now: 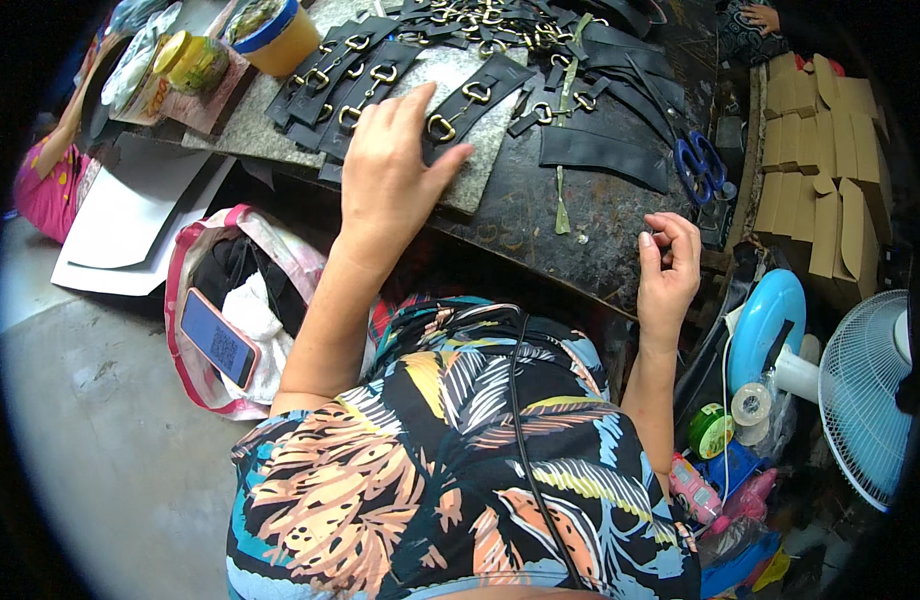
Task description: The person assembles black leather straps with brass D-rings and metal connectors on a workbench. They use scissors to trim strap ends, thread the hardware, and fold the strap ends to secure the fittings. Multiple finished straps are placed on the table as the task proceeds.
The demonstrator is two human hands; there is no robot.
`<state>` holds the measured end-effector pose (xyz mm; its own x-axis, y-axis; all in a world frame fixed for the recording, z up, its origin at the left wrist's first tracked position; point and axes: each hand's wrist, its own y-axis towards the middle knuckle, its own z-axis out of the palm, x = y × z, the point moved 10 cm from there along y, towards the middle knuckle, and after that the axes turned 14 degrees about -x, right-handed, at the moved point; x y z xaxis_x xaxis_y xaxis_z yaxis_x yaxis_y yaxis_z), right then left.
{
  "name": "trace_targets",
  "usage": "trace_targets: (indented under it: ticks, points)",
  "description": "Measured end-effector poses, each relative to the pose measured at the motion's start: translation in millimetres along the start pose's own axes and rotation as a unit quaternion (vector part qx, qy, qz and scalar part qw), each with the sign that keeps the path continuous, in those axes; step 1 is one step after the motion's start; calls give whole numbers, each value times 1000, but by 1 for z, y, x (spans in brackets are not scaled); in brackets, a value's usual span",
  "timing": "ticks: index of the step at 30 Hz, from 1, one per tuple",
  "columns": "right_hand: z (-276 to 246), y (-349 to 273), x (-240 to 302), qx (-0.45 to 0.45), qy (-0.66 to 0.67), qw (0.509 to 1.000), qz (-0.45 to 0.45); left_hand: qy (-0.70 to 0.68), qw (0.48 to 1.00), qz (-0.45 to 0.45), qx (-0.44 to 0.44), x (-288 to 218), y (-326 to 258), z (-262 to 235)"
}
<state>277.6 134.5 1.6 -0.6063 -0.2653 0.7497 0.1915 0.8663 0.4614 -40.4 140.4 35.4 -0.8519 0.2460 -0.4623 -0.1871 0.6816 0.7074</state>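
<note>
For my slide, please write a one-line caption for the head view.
Left hand rests on a black strap with a gold buckle on the dark worktable; right hand pinches something small, blue scissors nearby.

your dark worktable (580, 240) carries a grey felt mat (450, 110) w/ black straps (360, 85) + gold buckles on it, more strap pieces (605, 150) beside, blue-handled scissors (700, 165) at rt, a yellow tub (275, 35) at the far left.
</note>
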Motion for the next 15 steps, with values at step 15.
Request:
trace_targets:
  ticks: [15]
  points:
    - [33, 42, 48, 38, -158, 951, -263, -112, 988, 88, -60, -47, 19, -22]
